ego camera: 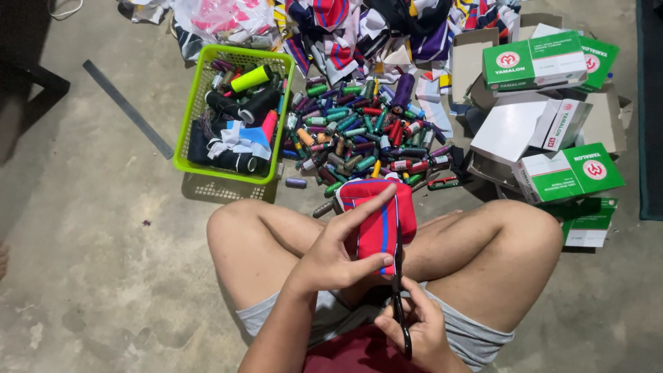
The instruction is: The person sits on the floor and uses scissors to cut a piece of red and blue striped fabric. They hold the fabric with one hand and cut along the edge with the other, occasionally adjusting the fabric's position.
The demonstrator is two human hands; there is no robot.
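here, closest to me, my right hand (423, 330) is curled around the handles of black scissors (399, 290), blades pointing up against the red fabric piece (378, 220). my left hand (333, 259) pinches that piece, thumb under its lower edge and fingers laid across its front; it has blue and white stripes and sits above my crossed legs. beyond it, on the concrete floor (90, 228), lies a pile of thread spools (359, 135). left of the pile stands 1 green basket (186, 148) with more spools, right of it green and white boxes (563, 173), and farthest off, heaped fabric scraps (359, 27).
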